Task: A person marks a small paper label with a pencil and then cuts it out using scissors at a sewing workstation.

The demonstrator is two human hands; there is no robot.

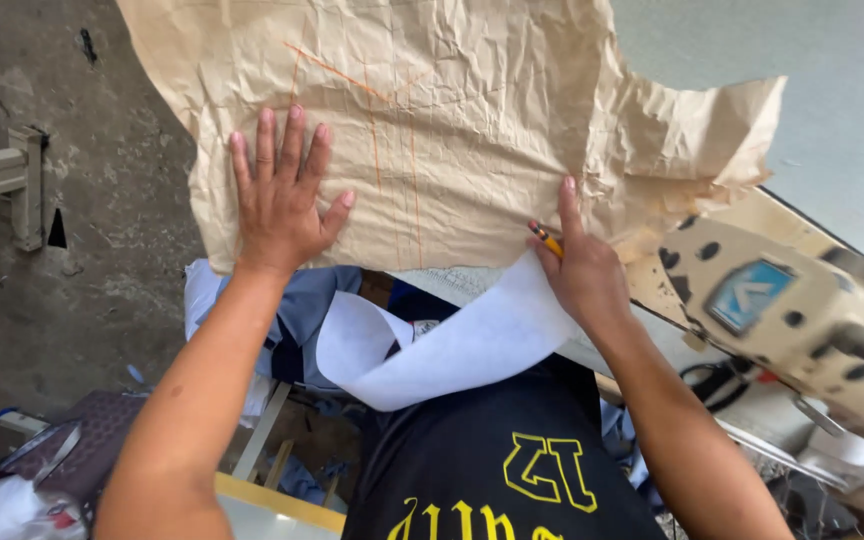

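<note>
Cloth lies nearest at about six o'clock — a black garment with yellow printed figures [497, 470]. Just beyond it a curved strip of white paper [452, 345] loops over blue fabric [302, 320] and passes under the right hand [582, 270]. That hand sits at about four o'clock from the centre, its forefinger stretched flat on the sheet's lower edge and the other fingers curled narrowly round a yellow pencil with a dark tip [545, 238]. At about nine o'clock the left hand [282, 205] lies palm down with fingers spread wide, grasping nothing, pressing the large crumpled brown paper sheet marked with orange lines [432, 130]. This sheet fills the twelve o'clock part of the view — both hands touch it. At three o'clock stands a cream sewing machine head [782, 310], blurred.
</note>
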